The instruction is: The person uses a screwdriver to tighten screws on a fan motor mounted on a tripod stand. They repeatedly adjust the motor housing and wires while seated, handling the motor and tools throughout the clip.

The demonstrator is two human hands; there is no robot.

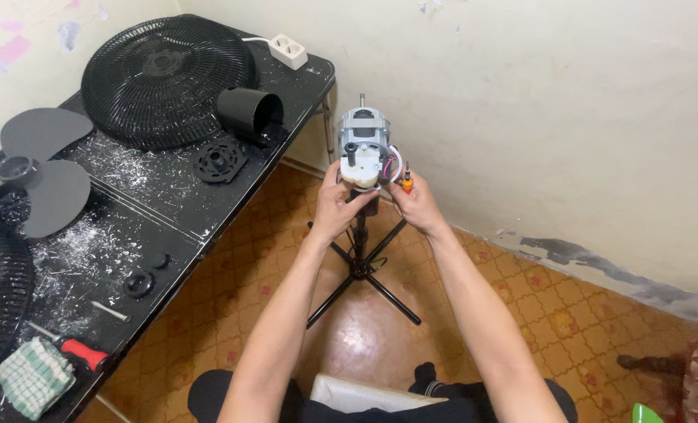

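Observation:
A grey fan motor [364,149] with its shaft pointing up sits on top of a black stand [360,262] with crossed legs on the floor. My left hand [337,205] grips the motor's lower left side. My right hand [416,202] is at the motor's lower right, by the wires, and holds a small orange-handled screwdriver [406,180] upright between the fingers.
A black table [178,205] to the left carries a black fan grille [165,78], grey fan blades [39,168], a black motor cover [248,112], a round black plate [220,160], a white power strip [288,51], a red-handled screwdriver [79,351], a checked cloth [34,377] and small parts. The wall is close behind the motor.

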